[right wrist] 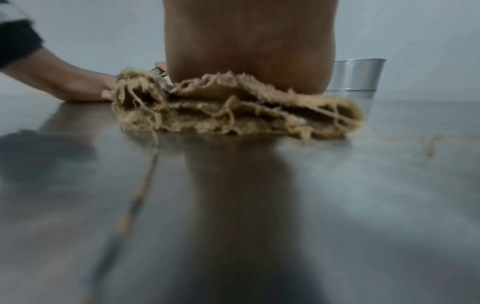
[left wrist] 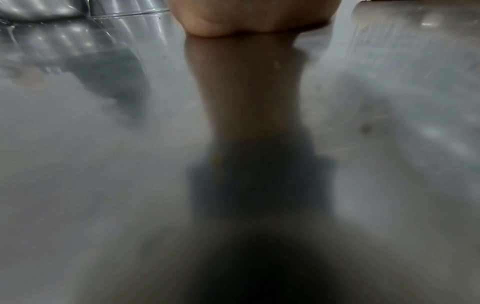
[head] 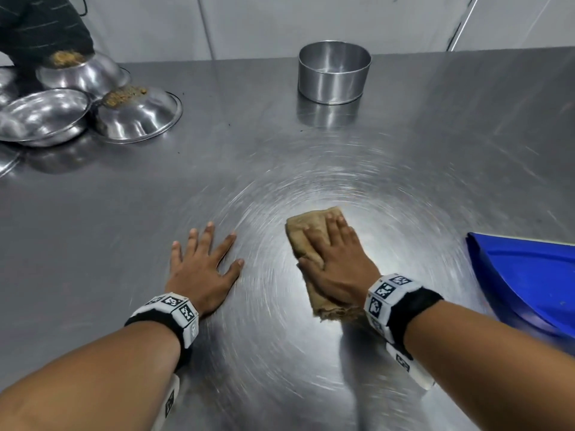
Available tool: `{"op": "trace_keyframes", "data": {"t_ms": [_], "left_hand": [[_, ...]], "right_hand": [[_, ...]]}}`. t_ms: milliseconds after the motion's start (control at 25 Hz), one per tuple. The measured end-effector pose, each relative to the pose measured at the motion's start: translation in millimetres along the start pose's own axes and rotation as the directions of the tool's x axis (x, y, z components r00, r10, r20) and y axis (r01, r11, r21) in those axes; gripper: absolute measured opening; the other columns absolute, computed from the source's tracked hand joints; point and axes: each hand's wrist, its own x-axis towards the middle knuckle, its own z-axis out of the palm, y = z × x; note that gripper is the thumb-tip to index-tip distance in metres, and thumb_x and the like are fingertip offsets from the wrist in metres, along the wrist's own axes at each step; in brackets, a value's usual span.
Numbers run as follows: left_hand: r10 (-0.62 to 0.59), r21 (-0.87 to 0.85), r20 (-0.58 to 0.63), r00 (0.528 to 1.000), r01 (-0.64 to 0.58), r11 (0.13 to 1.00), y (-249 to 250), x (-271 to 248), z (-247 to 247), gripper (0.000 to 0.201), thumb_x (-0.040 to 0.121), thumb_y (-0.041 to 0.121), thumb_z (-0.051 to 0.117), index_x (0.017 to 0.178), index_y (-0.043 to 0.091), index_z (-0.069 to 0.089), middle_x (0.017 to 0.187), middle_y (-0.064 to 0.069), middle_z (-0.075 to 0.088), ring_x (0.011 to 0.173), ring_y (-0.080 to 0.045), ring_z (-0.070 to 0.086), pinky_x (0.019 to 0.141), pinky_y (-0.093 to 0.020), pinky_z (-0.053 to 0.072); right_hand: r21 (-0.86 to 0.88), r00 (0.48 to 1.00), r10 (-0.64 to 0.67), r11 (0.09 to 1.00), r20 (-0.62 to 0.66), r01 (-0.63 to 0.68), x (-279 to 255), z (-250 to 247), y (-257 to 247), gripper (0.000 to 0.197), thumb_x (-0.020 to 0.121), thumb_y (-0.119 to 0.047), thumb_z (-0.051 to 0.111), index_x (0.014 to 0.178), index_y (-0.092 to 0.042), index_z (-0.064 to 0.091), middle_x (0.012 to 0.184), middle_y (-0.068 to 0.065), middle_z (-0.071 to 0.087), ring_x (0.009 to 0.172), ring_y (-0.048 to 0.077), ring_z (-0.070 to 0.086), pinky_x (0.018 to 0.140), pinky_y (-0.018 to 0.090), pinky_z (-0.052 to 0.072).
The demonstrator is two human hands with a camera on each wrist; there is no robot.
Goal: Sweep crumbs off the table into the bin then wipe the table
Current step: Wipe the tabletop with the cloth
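Cloth [head: 306, 236] under flat right hand [head: 334, 265]

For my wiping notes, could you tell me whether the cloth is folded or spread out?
Folded: the cloth shows stacked frayed layers under the right hand.

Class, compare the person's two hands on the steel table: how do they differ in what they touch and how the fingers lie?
The left hand rests bare on the table, fingers spread apart; the right hand presses on a folded tan cloth, fingers close together. The left hand lies apart from the cloth; the right covers most of it. Both are flat, palm down, with marker wristbands.
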Motion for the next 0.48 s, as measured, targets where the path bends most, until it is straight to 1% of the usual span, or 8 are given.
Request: {"op": "trace_keyframes", "data": {"t_ms": [120, 280, 400, 480], "left_hand": [[0.006, -0.002, -0.001, 1.000, -0.006, 1.000, 0.1, -0.2, -0.4, 0.072, 0.082, 0.075, 0.006, 0.150, 0.050, 0.003, 0.163, 0.005, -0.008, 0.150, -0.024, -0.008, 0.118, -0.051, -0.006], [0.000, -0.003, 0.025, 1.000, 0.000, 1.000, 3.6, -2.4, -2.0, 0.064, 0.092, 0.069, 0.017, 0.151, 0.047, 0.003, 0.163, 0.003, -0.008, 0.150, -0.027, -0.008, 0.118, -0.053, -0.005], [-0.008, 0.000, 0.048, 0.999, 0.008, 1.000, 7.2, -10.7, -6.1, 0.064, 0.094, 0.066, 0.016, 0.153, 0.044, 0.003, 0.163, 0.000, -0.007, 0.150, -0.028, -0.006, 0.119, -0.053, -0.003], [0.007, -0.010, 0.058, 0.998, -0.006, 1.000, 12.4, -21.6, -6.7, 0.064, 0.095, 0.064, 0.017, 0.153, 0.041, 0.005, 0.164, -0.002, -0.006, 0.150, -0.029, -0.005, 0.119, -0.053, -0.002]], "right_hand": [[-0.013, 0.998, -0.066, 0.998, 0.009, 0.066, -29.5, 14.1, -18.4, 0.070, 0.092, -0.066, 0.020, 0.153, -0.035, 0.004, 0.159, 0.013, -0.018, 0.145, 0.026, -0.024, 0.119, 0.045, -0.009], [-0.049, 0.992, -0.122, 0.991, 0.008, 0.122, -80.3, 26.5, -30.7, 0.068, 0.093, -0.065, 0.020, 0.152, -0.038, 0.001, 0.158, 0.009, -0.021, 0.144, 0.023, -0.026, 0.118, 0.041, -0.012], [-0.063, 0.992, -0.124, 0.990, 0.012, 0.124, -120.2, 31.7, -21.2, 0.067, 0.093, -0.066, 0.018, 0.151, -0.041, -0.003, 0.158, 0.005, -0.022, 0.144, 0.019, -0.028, 0.120, 0.040, -0.010], [-0.062, 0.996, -0.086, 0.994, 0.006, 0.086, -143.6, 32.4, -8.9, 0.067, 0.091, -0.067, 0.014, 0.151, -0.043, -0.005, 0.159, 0.003, -0.023, 0.143, 0.015, -0.029, 0.121, 0.040, -0.006]]}}
